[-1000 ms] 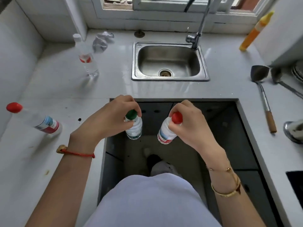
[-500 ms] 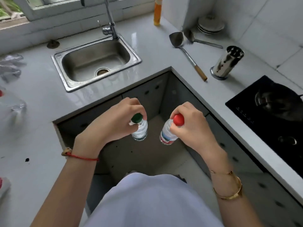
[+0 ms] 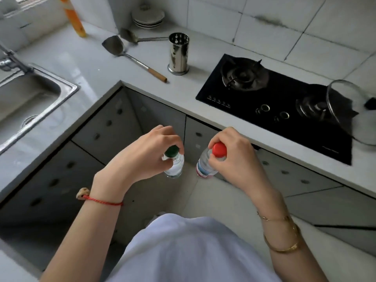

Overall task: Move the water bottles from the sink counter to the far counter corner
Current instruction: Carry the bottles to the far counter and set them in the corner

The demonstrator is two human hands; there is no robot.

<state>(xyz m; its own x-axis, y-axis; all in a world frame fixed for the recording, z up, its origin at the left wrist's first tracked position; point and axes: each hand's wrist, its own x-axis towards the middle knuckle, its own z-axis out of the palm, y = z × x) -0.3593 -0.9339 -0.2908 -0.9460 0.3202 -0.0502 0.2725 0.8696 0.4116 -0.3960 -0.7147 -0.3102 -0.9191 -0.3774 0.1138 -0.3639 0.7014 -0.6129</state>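
Note:
My left hand (image 3: 142, 157) grips the neck of a clear water bottle with a green cap (image 3: 175, 165), held upright over the floor in front of the cabinets. My right hand (image 3: 234, 157) grips the neck of a second clear bottle with a red cap and a red-and-blue label (image 3: 205, 168). Both bottles hang side by side, a little apart, below the edge of the white counter (image 3: 183, 92). Their lower parts are partly hidden by my fingers.
A steel sink (image 3: 30, 98) sits at the left. On the counter lie a spatula (image 3: 130, 55), a ladle (image 3: 138, 37), a steel utensil holder (image 3: 179, 53), an orange bottle (image 3: 74, 17) and stacked plates (image 3: 148, 18). A black gas hob (image 3: 280, 104) with a glass lid (image 3: 350, 110) is at the right.
The view has swung right, from the sink side toward the hob. Both hands keep the same hold on the bottles. The bottles left on the left counter are out of sight.

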